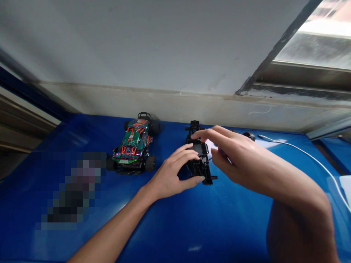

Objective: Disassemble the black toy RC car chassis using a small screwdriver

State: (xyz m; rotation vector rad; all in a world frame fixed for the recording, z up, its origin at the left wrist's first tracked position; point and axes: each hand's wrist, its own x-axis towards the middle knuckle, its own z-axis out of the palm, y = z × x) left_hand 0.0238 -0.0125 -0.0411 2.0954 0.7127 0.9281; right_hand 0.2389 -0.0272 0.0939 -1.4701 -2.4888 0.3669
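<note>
A bare black toy-car chassis (pixel 197 168) lies lengthwise on the blue table (pixel 192 226), near its far edge. My left hand (pixel 172 173) grips the chassis from the left, fingers over its top and thumb along its near end. My right hand (pixel 227 155) comes in from the right, fingers stretched over the chassis's middle and thumb below, touching its right side. A complete toy racing car (pixel 134 146) with a shiny green and red body stands a short way to the left of the chassis, untouched.
A white cable (pixel 309 157) runs across the table's right side toward a white object at the right edge. A small dark part (pixel 249 136) lies behind my right hand. A blurred-out patch covers the left of the table. A pale wall rises behind.
</note>
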